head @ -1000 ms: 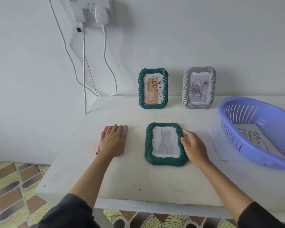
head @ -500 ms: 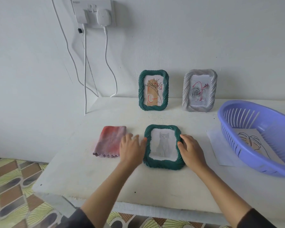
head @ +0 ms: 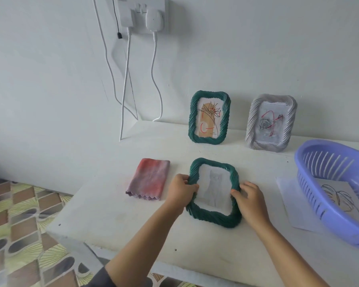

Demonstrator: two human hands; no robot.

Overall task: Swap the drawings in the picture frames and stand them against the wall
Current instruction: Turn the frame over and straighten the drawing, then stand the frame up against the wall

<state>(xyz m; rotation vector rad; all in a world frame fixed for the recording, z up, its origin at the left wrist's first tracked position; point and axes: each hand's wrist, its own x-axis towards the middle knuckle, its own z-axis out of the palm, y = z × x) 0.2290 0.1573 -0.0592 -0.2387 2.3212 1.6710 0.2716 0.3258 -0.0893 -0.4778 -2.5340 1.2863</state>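
Observation:
A green rope-edged frame [head: 211, 217] with a grey cat drawing lies flat near the middle of the white table [head: 116, 220]. My left hand [head: 180, 190] grips its left edge, thumb over the rim. My right hand [head: 250, 200] grips its right edge. A second green frame [head: 209, 118] with an orange flower drawing leans against the wall behind it. To its right, a grey frame [head: 270, 123] with a rose drawing also leans on the wall.
A folded red-purple cloth [head: 148, 179] lies left of the held frame. A purple plastic basket [head: 338, 191] at the right holds a leaf drawing [head: 333, 195] and sits partly on a white sheet [head: 292, 204]. Charger cables [head: 125, 85] hang from a wall socket.
My left hand left the cloth, moved right and took hold of the cat frame's left edge. My right hand stayed on the right edge and curled round it.

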